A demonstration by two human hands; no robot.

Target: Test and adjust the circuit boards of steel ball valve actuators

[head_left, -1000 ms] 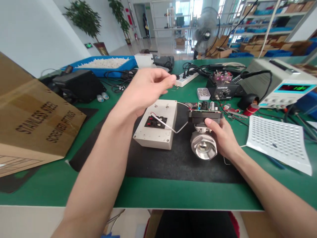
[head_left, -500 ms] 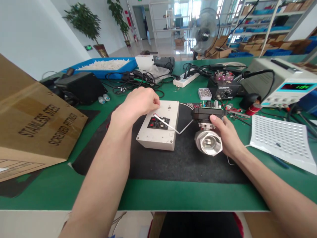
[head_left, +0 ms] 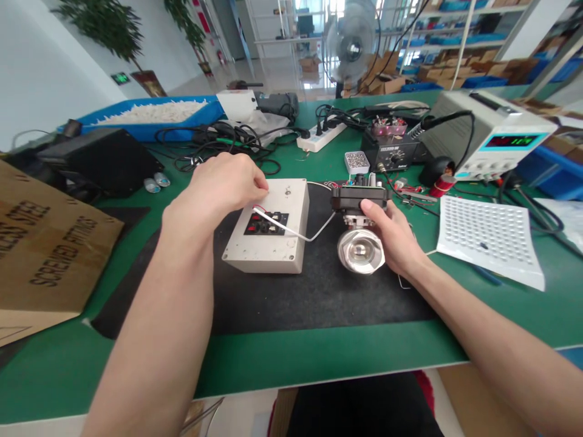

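Note:
My right hand grips an electric ball valve from its right side, thumb on the black actuator housing; its metal bore faces me. Circuit parts show on top of the housing. My left hand is closed at the upper left edge of a beige box, its fingertips bent down and hiding whatever they pinch. A black terminal panel with red and black clips sits in the box top. From there a white cable runs to the valve. A small toggle switch stands near the box's far edge.
Under the work lies a black mat. At left stand a cardboard box and a blue tray of white pieces. Behind are a power strip, a tin of screws and a power supply; a perforated white sheet lies right.
The whole view has swung to the right, so everything appears farther left. Both hands keep nearly the same places on the box and the valve.

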